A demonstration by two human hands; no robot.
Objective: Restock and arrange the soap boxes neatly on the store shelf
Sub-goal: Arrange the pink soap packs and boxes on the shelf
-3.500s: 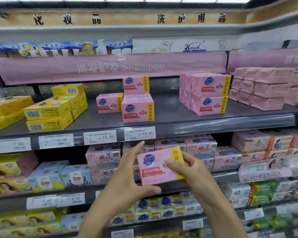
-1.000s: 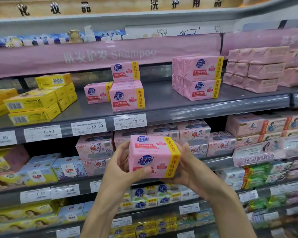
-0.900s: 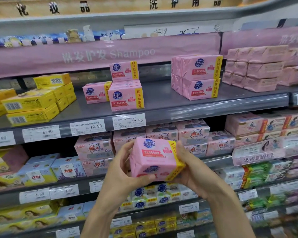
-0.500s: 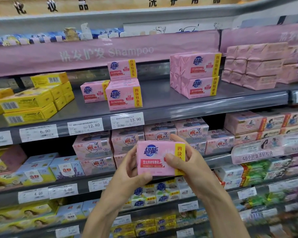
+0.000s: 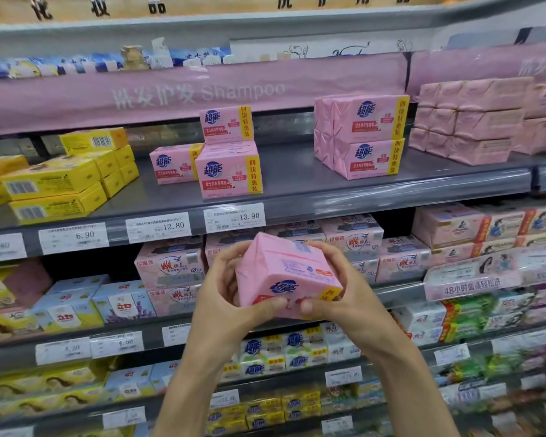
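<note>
The pack (image 5: 284,272) no longer faces the camera square. Half a second ago its printed front stood upright; now it is tipped forward, so the front with the blue logo slants down toward the person and a plain pink face with small print lies on top. Both hands hold it. The left hand (image 5: 230,298) wraps the left side with the thumb across the lower front edge. The right hand (image 5: 344,298) cups the right side, fingers curled over the far top corner and thumb beside the left thumb. It is a close, two-sided grip with the pack snug between the palms. The pack hangs in the air in front of the row below the shelf (image 5: 297,181) and touches nothing else. On the shelf, three matching packs sit above the price tag (image 5: 234,217), one of them stacked on another. A right stack (image 5: 372,137) stands well apart, with bare grey board between. The turning looks like the person checking or orienting the pack before placing it. It is not yet shelved, and it likely needs its logo face turned outward to match the others.
</note>
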